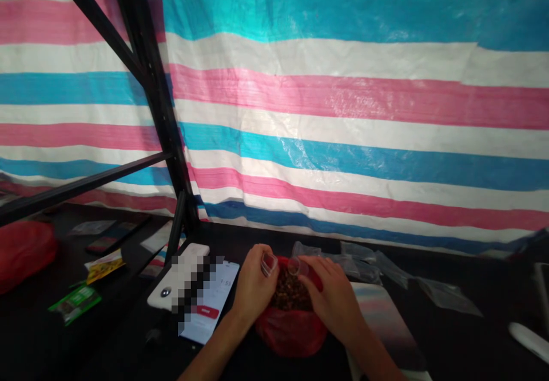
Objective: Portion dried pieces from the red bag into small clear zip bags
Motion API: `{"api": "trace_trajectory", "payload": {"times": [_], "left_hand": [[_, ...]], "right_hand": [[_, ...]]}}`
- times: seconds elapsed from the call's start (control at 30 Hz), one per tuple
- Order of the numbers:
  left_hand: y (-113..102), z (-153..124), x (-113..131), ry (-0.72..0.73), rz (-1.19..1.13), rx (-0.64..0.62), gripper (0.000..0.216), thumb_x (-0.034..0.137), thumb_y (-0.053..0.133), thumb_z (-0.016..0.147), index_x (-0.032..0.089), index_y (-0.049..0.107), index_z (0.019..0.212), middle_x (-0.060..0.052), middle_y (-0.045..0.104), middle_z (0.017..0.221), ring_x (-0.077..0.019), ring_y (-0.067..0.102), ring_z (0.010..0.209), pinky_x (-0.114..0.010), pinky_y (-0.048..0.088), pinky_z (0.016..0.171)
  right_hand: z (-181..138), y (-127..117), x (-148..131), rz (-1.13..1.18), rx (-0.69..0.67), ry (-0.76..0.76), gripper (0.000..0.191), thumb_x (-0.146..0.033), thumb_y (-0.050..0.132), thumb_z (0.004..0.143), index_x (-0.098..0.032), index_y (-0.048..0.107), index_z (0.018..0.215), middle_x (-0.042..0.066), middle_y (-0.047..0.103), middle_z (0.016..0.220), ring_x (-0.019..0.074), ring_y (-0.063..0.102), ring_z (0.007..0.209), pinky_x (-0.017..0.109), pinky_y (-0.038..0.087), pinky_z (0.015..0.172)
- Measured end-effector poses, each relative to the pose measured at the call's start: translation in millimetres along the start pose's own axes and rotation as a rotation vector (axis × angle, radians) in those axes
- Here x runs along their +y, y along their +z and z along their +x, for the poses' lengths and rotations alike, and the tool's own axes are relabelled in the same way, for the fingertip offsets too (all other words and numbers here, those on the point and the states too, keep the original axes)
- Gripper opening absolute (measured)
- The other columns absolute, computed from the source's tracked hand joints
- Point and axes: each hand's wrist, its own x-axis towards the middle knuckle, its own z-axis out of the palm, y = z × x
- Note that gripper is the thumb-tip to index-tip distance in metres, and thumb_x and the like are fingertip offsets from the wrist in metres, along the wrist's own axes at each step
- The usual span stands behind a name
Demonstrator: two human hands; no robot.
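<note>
In front of me stands a red plastic bag (pixel 291 332), its mouth open, filled with brown, crumbly dried bits (pixel 291 292). My left hand (pixel 256 284) is at the bag's left edge, fingers closed around a small clear plastic container (pixel 269 264) with its open rim showing. On the other side, my right hand (pixel 332 292) grips a small clear plastic cup (pixel 298 266) with a round rim, held over the dried bits. Whether anything is inside either clear piece I cannot tell.
Left of the bag lie a lit phone (pixel 212 301) and a white device (pixel 189 272). Clear plastic bags (pixel 355 261) lie behind; a flat pale-edged object (pixel 386 324) is at right. Further left are green (pixel 77 302) and yellow packets (pixel 105 266), another red bag (pixel 26 252) and a black metal frame (pixel 165 123).
</note>
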Motion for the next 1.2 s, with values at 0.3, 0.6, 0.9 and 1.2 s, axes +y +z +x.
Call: {"api": "trace_trajectory", "payload": {"times": [0.3,0.6,0.9,1.2], "left_hand": [[7,-13,10,0.127,0.094,-0.18,0.01,0.02,0.065,0.083,0.024,0.068,0.091,-0.003,0.065,0.086,-0.0234,0.057,0.083,-0.033,0.042,0.074],[8,-11,11,0.077,-0.065,-0.161,0.004,0.026,0.062,0.088,0.022,0.061,0.087,-0.001,0.058,0.086,-0.0194,0.057,0.082,-0.031,0.044,0.076],[-7,-4,15,0.012,-0.398,-0.202,0.032,0.053,0.052,0.095,0.022,0.059,0.098,-0.005,0.057,0.104,-0.0215,0.057,0.102,-0.033,0.046,0.094],[-3,-8,9,0.09,-0.488,-0.275,0.068,0.078,0.041,0.089,0.025,0.057,0.128,-0.011,0.054,0.131,-0.0291,0.052,0.119,-0.044,0.043,0.105]], "right_hand": [[-6,-11,-13,-0.16,0.193,-0.327,0.035,-0.021,0.046,0.104,-0.027,0.066,0.131,0.006,0.071,0.129,0.0207,0.065,0.101,0.037,0.046,0.088],[-2,-10,-4,-0.166,0.263,-0.214,0.031,-0.025,0.052,0.102,-0.026,0.066,0.13,0.008,0.071,0.122,0.0238,0.065,0.104,0.039,0.046,0.092],[-3,-15,-18,0.104,-0.087,-0.074,0.061,-0.028,0.076,0.083,-0.026,0.054,0.14,0.008,0.064,0.134,0.0279,0.056,0.122,0.044,0.044,0.103],[-3,-24,-37,0.241,-0.013,0.007,0.028,-0.023,0.07,0.086,-0.023,0.067,0.113,0.006,0.072,0.111,0.0257,0.064,0.103,0.041,0.046,0.094]]}}
